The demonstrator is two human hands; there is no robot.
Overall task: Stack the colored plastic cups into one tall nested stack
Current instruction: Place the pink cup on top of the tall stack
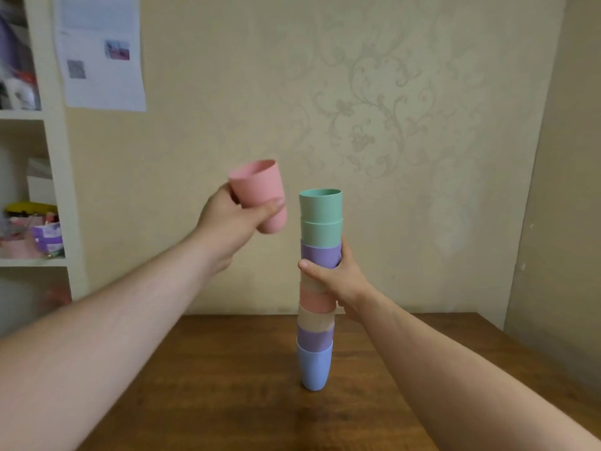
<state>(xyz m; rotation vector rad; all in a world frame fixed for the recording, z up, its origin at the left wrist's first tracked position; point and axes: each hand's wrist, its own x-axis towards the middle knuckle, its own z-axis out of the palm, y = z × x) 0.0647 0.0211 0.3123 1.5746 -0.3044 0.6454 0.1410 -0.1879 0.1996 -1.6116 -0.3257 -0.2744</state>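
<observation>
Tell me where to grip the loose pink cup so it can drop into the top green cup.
Grip the pink cup round its upper wall, from its left side, as the left hand does now. It tapers to a narrower base that must enter the top green cup, so keep the fingers off the lower half. It is tilted; straightening it first would probably help.

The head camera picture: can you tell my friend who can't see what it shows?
A left hand holds a pink cup up in the air beside a tall stack of nested cups, whose top cup is green. The right hand grips the stack's middle; it stands on a brown wooden table.
</observation>
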